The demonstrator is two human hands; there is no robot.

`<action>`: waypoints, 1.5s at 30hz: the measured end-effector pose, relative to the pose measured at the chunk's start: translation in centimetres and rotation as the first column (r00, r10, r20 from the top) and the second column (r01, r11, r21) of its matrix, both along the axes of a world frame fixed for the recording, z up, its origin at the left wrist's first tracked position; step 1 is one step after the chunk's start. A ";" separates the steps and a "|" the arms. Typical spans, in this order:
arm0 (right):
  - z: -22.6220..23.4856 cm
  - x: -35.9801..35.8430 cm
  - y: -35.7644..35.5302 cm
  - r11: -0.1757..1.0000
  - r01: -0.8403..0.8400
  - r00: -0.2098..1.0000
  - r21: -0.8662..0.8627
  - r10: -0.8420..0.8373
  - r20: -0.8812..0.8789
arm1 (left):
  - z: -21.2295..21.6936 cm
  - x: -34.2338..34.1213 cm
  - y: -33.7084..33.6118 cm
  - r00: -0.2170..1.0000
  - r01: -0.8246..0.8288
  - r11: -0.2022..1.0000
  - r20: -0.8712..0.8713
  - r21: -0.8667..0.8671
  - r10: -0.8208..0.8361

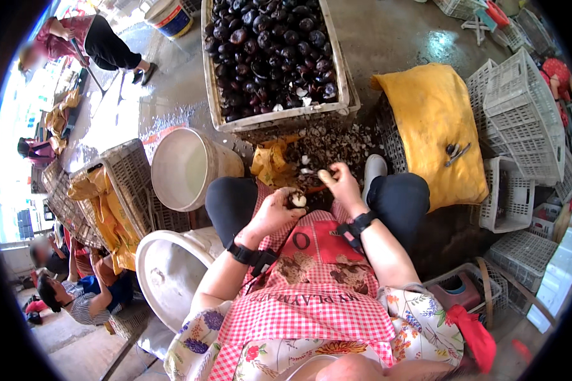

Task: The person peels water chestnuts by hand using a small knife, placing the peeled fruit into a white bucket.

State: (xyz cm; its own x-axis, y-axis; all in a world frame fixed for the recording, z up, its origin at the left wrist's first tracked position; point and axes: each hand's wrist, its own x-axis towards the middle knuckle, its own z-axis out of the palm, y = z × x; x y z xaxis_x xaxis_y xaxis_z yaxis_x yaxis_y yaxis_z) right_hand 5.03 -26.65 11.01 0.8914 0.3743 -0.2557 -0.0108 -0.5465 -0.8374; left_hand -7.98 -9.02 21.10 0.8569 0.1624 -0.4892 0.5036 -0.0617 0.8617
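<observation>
My left hand (276,214) is closed around a partly peeled water chestnut (297,200), its pale flesh bare on one side and dark skin on the other. Just to the right and a little farther away, my right hand (346,187) has its fingers curled together. A beige, rounded piece (326,178) juts leftward from it; whether that is a covered thumb or a handle I cannot tell. Beyond both hands, a large pale crate (215,95) is heaped with dark, unpeeled water chestnuts (267,47). Dark peelings (340,145) with white scraps lie between crate and hands.
White buckets (181,168) stand at my left. A yellow sack (429,120) covers a crate on my right, with a small tool (457,154) on top. Plastic crates (524,108) are stacked farther right. Another person (86,41) walks at the far left; others sit lower left.
</observation>
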 end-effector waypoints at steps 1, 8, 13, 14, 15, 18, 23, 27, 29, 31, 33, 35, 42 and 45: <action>0.5 0.1 -0.3 0.998 0.009 0.993 0.063 -0.001 -0.116 | 0.1 0.1 0.1 1.000 0.016 0.996 -0.011 0.093 -0.015; 0.3 0.3 -0.3 1.000 -0.026 1.000 0.001 0.026 -0.014 | 1.7 0.7 0.2 0.997 -0.052 0.998 -0.062 -0.035 0.050; 3.2 -2.9 1.6 0.857 -0.274 0.950 0.437 0.311 -0.014 | 0.1 1.0 1.2 0.999 0.037 0.984 -0.045 0.177 -0.029; 1.6 -1.8 0.9 0.961 -0.157 0.988 0.228 0.155 0.028 | 0.8 1.1 0.9 0.998 0.068 0.976 -0.006 0.204 -0.069; -0.2 -0.3 -0.1 1.000 -0.012 0.994 0.022 0.010 0.110 | 1.0 0.9 0.7 0.997 0.072 0.975 -0.004 0.209 -0.072; 0.3 -0.8 0.6 0.968 -0.018 0.993 0.251 0.046 -0.107 | 1.4 1.1 0.8 0.997 0.046 0.969 -0.071 0.245 -0.030; 1.6 -1.8 1.9 0.934 -0.147 0.983 0.326 0.174 -0.055 | 0.5 0.7 0.4 0.999 -0.012 0.996 -0.031 0.091 0.015; -4.2 -0.9 0.5 0.888 0.069 0.997 0.454 -0.048 -0.057 | 1.4 1.4 1.0 0.973 -0.215 0.940 -0.143 -0.266 0.182; 0.8 -1.5 1.9 0.877 0.035 0.987 0.479 0.044 -0.153 | 0.7 0.6 2.0 0.963 -0.268 0.844 -0.161 -0.465 0.218; -1.8 -1.0 0.8 0.869 0.118 0.980 0.480 -0.023 -0.200 | 2.3 0.8 1.3 0.955 -0.298 0.779 -0.165 -0.551 0.248; -4.1 -1.3 -0.3 0.925 0.145 0.967 0.350 -0.058 -0.249 | 1.3 0.8 1.8 0.910 -0.410 0.662 -0.231 -0.628 0.344; -0.1 -2.5 0.5 0.905 -0.001 0.995 0.425 0.042 -0.087 | -0.6 0.1 2.1 0.909 -0.413 0.682 -0.228 -0.603 0.349; -0.1 -0.4 -1.1 0.997 0.026 0.998 0.079 -0.022 -0.058 | -0.7 0.1 0.6 0.949 -0.311 0.723 -0.161 -0.617 0.271; 1.9 -2.1 0.0 0.938 -0.055 0.998 0.342 0.053 0.017 | -1.5 0.9 0.5 0.947 -0.317 0.829 -0.101 -0.460 0.306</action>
